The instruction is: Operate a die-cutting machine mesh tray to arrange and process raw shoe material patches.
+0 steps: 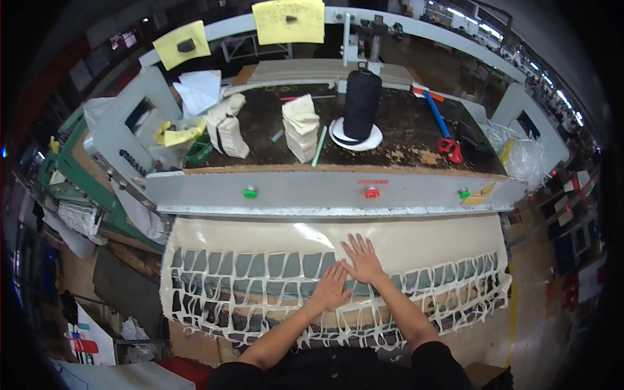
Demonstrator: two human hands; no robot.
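A cream sheet (260, 232) lies across the front bed of the machine. Its near half is cut into a net-like lattice (240, 305) of thin strips that hangs over the front edge. Grey-green surface (286, 265) shows through the holes. My right hand (363, 260) lies flat where the whole sheet meets the lattice, fingers spread and pointing away from me. Just to its left and nearer, my left hand (333, 289) rests on the lattice with fingers stretched out. The fingertips of the left hand are close to the right hand. Neither hand holds anything.
Behind the sheet stands the machine's grey beam (312, 195) with green buttons and a red button (372, 194). On its dark top are a black thread cone (362, 104), stacks of cream pieces (300, 128), a green pen (319, 146), red scissors (450, 149) and a blue-handled tool (437, 114).
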